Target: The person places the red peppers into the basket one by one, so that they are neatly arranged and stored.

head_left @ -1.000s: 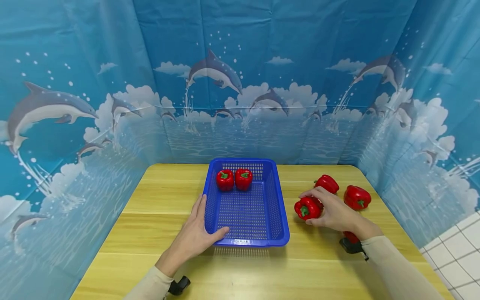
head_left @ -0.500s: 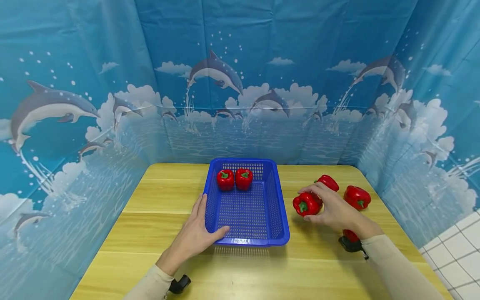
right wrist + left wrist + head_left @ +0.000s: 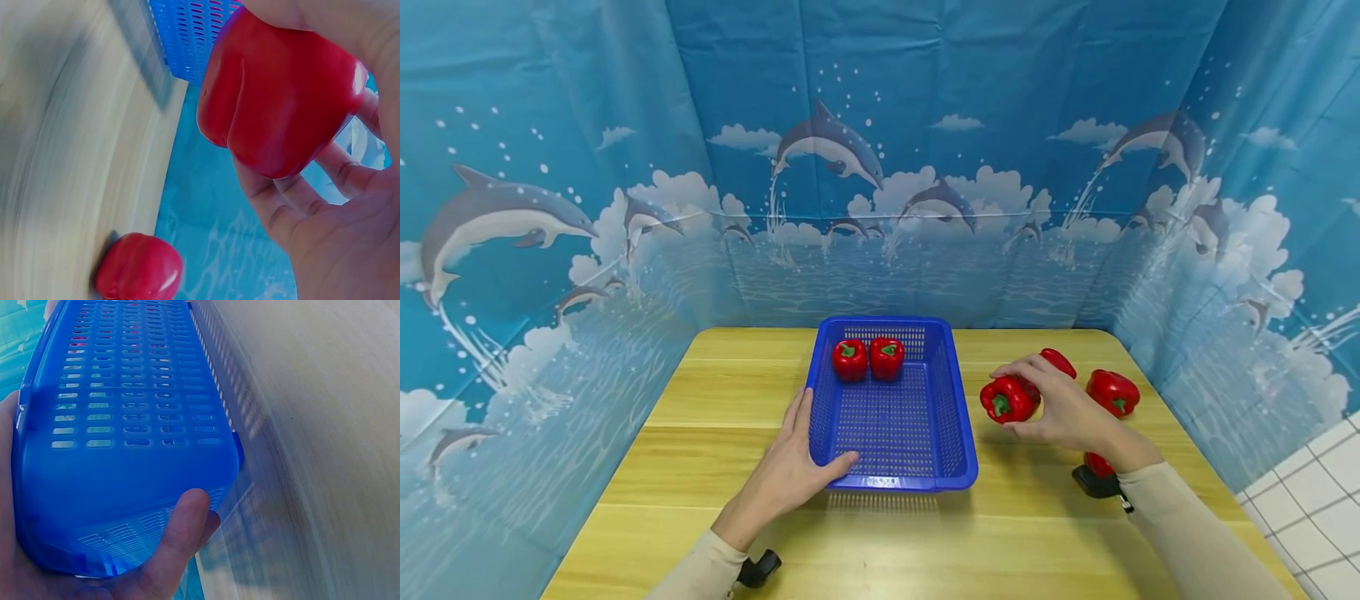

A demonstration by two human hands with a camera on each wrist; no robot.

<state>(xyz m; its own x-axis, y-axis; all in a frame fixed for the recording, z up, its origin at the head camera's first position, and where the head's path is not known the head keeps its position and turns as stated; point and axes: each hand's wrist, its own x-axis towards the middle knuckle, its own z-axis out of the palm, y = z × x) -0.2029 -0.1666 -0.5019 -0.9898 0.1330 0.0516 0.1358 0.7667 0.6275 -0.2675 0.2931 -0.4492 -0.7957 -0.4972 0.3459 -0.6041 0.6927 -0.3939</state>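
My left hand (image 3: 796, 467) holds the near left corner of a blue plastic basket (image 3: 967, 450). Its thumb lies over the front rim; in the left wrist view, fingertips (image 3: 192, 509) touch the outer wall. Inside the basket's far end stand two red bell peppers, one on the left (image 3: 850, 361) and one beside it (image 3: 887, 359). Right of the basket, my right hand (image 3: 1060, 412) grips another red bell pepper (image 3: 1002, 402) between thumb and fingers, its green stem facing me. The right wrist view shows that pepper (image 3: 287, 94) held off the table.
More red bell peppers lie on the wooden table (image 3: 737, 367) at right: one behind my right hand (image 3: 1060, 362), one further right (image 3: 1112, 392), and one (image 3: 1097, 463) partly hidden by my wrist. A dolphin-print curtain (image 3: 880, 275) hangs behind and beside the table.
The bell pepper in my right hand has moved slightly left and up in the head view. The left hand and basket have stayed in place.
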